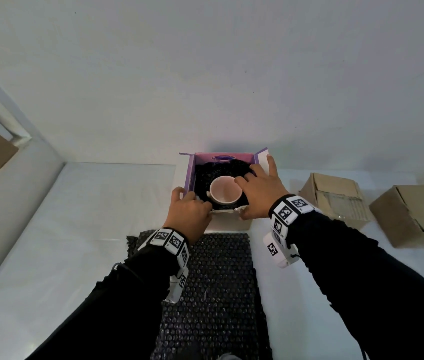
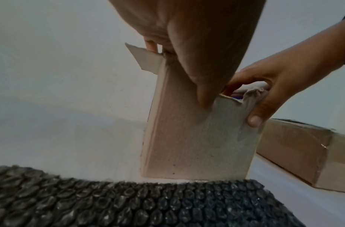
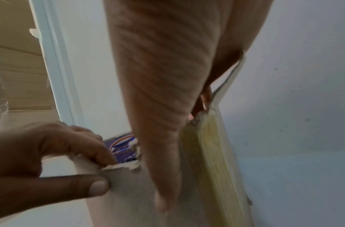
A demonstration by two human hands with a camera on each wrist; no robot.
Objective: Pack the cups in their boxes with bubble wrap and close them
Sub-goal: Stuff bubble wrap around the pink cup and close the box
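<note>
Pale table [image 1: 76, 216] by a white wall | pink cup [image 1: 225, 192] sits on black bubble wrap [image 1: 205, 175] inside the open box [image 1: 231, 222] | left hand [image 1: 189, 213] and right hand [image 1: 259, 194] grip its near wall | next, likely: fold wrap over, shut flaps.

The open box [image 1: 189, 175] stands on the table [image 1: 76, 216] against the wall. Inside, a cup [image 1: 225, 193] sits upright, apparently nested in bubble wrap [image 1: 205, 175]. A bubble wrap sheet [image 1: 218, 281] lies before it; two cardboard boxes [image 1: 335, 198] stand right.
</note>
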